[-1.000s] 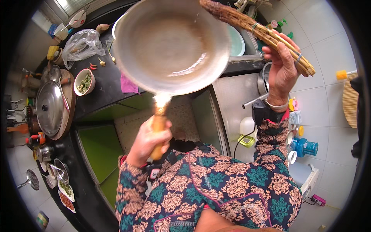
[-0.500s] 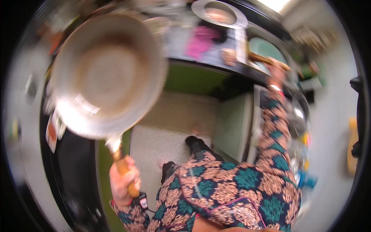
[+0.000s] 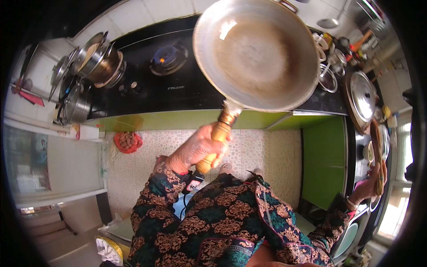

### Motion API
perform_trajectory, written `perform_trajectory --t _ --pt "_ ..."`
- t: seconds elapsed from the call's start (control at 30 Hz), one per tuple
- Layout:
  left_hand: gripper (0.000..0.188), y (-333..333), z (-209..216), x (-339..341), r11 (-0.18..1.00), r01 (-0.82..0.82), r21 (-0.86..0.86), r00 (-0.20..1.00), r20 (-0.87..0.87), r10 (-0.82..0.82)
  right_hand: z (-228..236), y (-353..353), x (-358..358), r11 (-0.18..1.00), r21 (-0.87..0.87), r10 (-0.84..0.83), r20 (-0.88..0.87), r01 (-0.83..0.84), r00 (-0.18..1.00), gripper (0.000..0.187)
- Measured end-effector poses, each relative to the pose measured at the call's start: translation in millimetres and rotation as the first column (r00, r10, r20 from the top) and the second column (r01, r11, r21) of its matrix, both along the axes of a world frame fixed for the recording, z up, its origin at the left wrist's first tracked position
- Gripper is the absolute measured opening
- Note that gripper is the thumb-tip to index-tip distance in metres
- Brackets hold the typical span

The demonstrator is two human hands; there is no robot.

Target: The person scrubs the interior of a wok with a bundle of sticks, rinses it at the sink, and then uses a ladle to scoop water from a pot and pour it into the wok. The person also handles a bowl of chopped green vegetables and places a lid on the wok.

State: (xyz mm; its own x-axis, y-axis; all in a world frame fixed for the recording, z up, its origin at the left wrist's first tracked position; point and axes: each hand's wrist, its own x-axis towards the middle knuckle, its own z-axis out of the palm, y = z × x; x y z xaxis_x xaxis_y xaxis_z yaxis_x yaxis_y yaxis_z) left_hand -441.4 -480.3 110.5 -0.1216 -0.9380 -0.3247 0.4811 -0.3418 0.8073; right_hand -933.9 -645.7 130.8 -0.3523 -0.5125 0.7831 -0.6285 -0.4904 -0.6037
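Fingers of the left hand (image 3: 195, 149) are wrapped fully around the wooden handle (image 3: 213, 144) of a large metal pan (image 3: 258, 53), a tight closed grip with no gap. This pan is held up in the air above the black gas stove (image 3: 169, 75), and its inside is bare, dull grey with a brownish stain in the middle. Far at the right edge, the right hand (image 3: 367, 187) is closed on a brown bundle of sticks (image 3: 378, 155) near the counter (image 3: 351, 147)
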Motion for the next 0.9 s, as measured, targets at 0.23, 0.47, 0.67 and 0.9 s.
perform_trajectory --t 0.23,0.47,0.67,0.9 --pt "0.026 15 -48 43 0.934 -0.347 -0.085 0.931 0.089 0.354 19 -38 91 0.910 -0.062 0.414 0.098 -0.410 0.905 0.028" --pt "0.019 27 -84 32 0.893 -0.448 -0.048 0.885 0.120 0.451 -13 -39 118 0.738 -0.123 0.675 0.167 -0.664 0.719 0.031" --pt "0.020 33 -90 30 0.902 -0.431 0.008 0.902 -0.038 0.431 17 -43 150 0.712 0.004 0.694 0.143 -0.702 0.706 0.032" --pt "0.024 35 -67 35 0.957 -0.287 0.051 0.942 -0.166 0.292 64 8 149 0.777 0.007 0.627 0.094 -0.630 0.774 0.030"
